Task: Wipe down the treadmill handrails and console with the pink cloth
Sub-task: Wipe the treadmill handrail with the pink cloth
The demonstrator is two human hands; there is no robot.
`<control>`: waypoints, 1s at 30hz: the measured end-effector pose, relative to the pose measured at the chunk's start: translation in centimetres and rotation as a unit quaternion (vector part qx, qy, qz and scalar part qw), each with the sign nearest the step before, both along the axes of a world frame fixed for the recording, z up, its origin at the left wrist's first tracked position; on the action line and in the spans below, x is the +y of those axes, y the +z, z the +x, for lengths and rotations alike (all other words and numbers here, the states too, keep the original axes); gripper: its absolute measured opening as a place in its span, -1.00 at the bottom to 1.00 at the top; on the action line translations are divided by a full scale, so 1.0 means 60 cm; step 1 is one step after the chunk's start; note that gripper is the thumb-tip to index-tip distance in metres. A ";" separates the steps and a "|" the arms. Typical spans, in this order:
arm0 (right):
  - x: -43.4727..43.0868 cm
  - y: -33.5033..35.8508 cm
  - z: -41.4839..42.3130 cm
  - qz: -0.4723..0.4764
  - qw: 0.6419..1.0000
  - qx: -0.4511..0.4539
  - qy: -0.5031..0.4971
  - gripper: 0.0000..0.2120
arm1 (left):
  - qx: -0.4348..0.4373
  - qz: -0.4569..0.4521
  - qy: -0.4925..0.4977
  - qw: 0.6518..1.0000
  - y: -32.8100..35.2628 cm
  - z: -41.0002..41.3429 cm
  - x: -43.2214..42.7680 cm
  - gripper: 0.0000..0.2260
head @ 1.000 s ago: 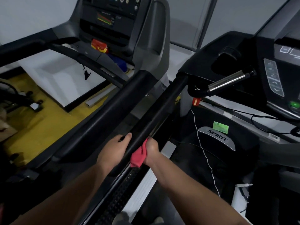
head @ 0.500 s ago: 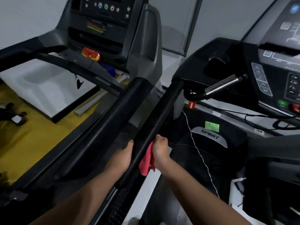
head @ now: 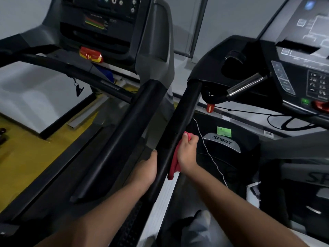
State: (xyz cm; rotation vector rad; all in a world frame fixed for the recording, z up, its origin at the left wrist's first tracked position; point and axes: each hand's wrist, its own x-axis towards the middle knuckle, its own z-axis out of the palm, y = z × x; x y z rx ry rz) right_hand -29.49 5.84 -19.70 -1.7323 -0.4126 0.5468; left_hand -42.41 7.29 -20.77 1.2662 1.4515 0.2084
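Observation:
A black padded handrail (head: 183, 114) runs from the lower middle up to the right treadmill's console (head: 300, 68). My right hand (head: 187, 154) grips the pink cloth (head: 175, 157) and presses it against the rail's right side. My left hand (head: 146, 170) holds the same rail from the left, a little lower, with the thumb on top and the fingers hidden behind it. Part of the cloth hangs down below my right hand.
A second treadmill's thick black handrail (head: 124, 136) lies just left, leading to its console (head: 101, 24) with a red and yellow stop key (head: 91, 54). A chrome grip bar (head: 246, 84), a thin white cord (head: 210, 154) and black cables (head: 284, 122) sit right of the rail. Yellow floor (head: 26, 157) lies at left.
My right hand has slid the pink cloth up along the handrail toward the console. My left hand followed a short way up the rail. The view has moved closer.

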 end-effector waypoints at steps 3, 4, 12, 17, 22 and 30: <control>-0.045 0.015 -0.043 0.005 0.992 -0.106 0.064 -0.91 | 0.003 0.014 -0.002 1.000 -0.002 0.001 0.000 -0.46; -0.062 0.016 -0.058 0.001 0.983 -0.151 0.100 -0.91 | 0.005 0.023 -0.002 1.000 -0.002 0.001 0.001 -0.44; -0.078 0.024 -0.050 -0.056 0.831 -0.480 0.276 -0.70 | -0.037 0.035 0.006 0.999 -0.006 0.003 0.003 -0.62; -0.019 0.036 -0.008 -0.118 0.802 -0.539 0.229 -0.61 | -0.048 0.016 0.013 0.999 -0.013 0.001 0.004 -0.51; -0.077 0.022 -0.042 -0.053 0.764 -0.578 0.283 -0.72 | -0.059 0.032 0.007 0.998 -0.017 0.004 0.008 -0.59; -0.013 0.041 0.012 -0.163 0.781 -0.559 0.227 -0.70 | -0.072 0.000 0.044 0.996 -0.006 0.002 0.002 -0.60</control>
